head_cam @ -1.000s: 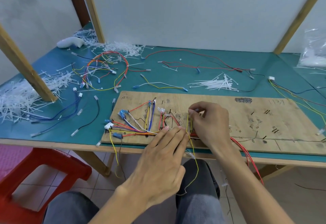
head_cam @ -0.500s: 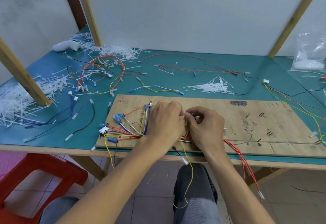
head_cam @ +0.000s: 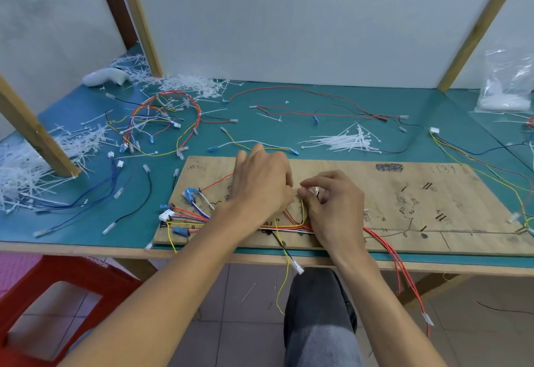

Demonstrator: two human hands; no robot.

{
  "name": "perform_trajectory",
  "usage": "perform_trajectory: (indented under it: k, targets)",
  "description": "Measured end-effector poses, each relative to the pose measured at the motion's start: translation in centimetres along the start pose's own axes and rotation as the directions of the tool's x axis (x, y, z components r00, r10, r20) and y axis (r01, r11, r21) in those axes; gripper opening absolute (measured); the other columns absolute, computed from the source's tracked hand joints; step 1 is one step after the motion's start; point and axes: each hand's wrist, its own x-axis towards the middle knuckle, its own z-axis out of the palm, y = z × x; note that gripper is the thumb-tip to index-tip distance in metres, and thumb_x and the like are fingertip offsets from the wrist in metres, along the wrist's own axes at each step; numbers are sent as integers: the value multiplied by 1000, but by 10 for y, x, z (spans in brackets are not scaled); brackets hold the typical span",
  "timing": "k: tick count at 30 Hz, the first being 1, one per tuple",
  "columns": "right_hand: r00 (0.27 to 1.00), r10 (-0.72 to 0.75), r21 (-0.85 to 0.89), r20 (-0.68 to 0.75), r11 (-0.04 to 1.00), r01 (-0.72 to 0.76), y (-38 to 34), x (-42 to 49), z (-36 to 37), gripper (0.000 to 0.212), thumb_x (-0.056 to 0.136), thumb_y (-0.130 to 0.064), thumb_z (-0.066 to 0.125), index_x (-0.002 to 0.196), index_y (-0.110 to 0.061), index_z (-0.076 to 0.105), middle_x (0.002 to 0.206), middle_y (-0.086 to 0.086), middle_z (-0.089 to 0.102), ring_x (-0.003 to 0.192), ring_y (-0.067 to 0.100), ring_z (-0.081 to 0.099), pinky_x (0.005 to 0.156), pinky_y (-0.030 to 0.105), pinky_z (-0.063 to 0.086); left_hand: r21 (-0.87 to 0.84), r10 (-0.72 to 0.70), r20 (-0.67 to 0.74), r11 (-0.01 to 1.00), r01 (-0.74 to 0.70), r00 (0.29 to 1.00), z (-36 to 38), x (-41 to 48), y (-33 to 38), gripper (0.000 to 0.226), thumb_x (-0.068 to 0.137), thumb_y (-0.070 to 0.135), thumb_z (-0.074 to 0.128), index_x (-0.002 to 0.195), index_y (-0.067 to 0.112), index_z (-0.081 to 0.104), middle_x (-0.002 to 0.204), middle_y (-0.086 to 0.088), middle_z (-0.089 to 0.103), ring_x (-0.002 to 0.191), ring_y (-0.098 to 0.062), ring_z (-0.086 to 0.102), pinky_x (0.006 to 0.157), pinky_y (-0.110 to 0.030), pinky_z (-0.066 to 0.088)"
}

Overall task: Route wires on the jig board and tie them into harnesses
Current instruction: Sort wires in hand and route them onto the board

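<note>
Jig board (head_cam: 404,207) lies left-right (wires (head_cam: 291,225) too).

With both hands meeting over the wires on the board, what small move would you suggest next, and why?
Probably pull the yellow wire snug against the red bundle: the right hand pinches its top beside the left hand, and it branches away from that bundle.

The left hand (head_cam: 260,184) has moved from the jig board's (head_cam: 404,193) near edge toward its middle. Its formerly straight fingers (head_cam: 284,180) now curl beside the right hand (head_cam: 335,207) at the yellow wire (head_cam: 302,210).
</note>
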Motion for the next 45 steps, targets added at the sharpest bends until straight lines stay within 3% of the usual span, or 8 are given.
perform_trajectory:
  k: [4, 11, 17, 21, 27, 31, 36, 45]
  targets:
    - [999, -28, -12, 31, 1000, 29, 3, 3, 2, 15, 86, -11, 82, 95, -22, 86, 107, -4, 67, 91, 22, 64, 81, 45, 54, -7, 69, 83, 998, -69, 994, -7, -5, 7, 5, 83, 34, 78, 85, 30, 76, 89, 7, 70, 110, -21, 53, 89, -37, 30]
    - [983, -133, -142, 128, 978, 151, 4, 2, -5, 22, 91, -10, 76, 103, -26, 85, 120, -3, 68, 101, 23, 44, 79, 22, 25, -163, 7, 213, 986, 28, 977, -15, -4, 10, 13, 76, 18, 69, 76, 31, 68, 68, 10, 59, 86, -23, 51, 91, -34, 38]
    - [955, -197, -184, 223, 953, 240, -1, -5, -21, 15, 90, -20, 78, 94, -32, 86, 117, -16, 73, 105, 18, 33, 85, 25, 32, -271, 66, 330, 962, 27, 942, -32, -13, 4, 13, 77, 21, 83, 77, 26, 72, 72, 10, 68, 85, -17, 59, 100, -40, 50]
    - [924, -206, -310, 323, 899, 309, -9, -11, -39, 18, 92, -24, 72, 98, -37, 84, 132, -17, 67, 116, 24, 36, 96, 43, 44, -318, 142, 352, 948, -25, 925, -39, -17, 1, 10, 80, 23, 87, 81, 27, 78, 77, 12, 76, 91, -12, 67, 105, -46, 47]
    - [996, -79, -141, 28, 987, 82, -22, -95, -53, 25, 93, -57, 66, 85, -33, 69, 92, -20, 56, 97, 15, 49, 84, 33, 42, -349, 204, 339, 934, -79, 918, -32, -21, -3, 6, 82, 31, 88, 86, 34, 84, 82, 16, 78, 91, -6, 68, 103, -42, 49]
    - [990, 71, -225, 122, 974, -43, -23, -116, -48, 31, 94, -64, 62, 99, -35, 71, 93, -21, 58, 101, 10, 49, 78, 30, 43, -413, 206, 347, 909, -48, 915, -29, -23, -9, 9, 84, 27, 89, 93, 29, 86, 85, 14, 79, 84, -1, 68, 83, -24, 48]
    - [975, 131, -308, 180, 949, -71, -32, -109, -45, 28, 100, -58, 54, 91, -37, 69, 87, -20, 62, 95, 10, 51, 71, 33, 41, -321, 188, 285, 943, -91, 940, -24, -26, -7, 10, 83, 37, 88, 92, 38, 84, 100, 15, 77, 116, -11, 61, 113, -46, 39]
    - [945, 234, -336, 228, 930, -149, -43, -92, -38, 27, 101, -43, 58, 86, -22, 67, 82, -5, 65, 86, 24, 62, 66, 37, 40, -304, 265, 196, 932, -199, 944, -10, -35, -11, 20, 76, 45, 91, 92, 36, 83, 95, 20, 70, 108, -3, 39, 111, -50, 34]
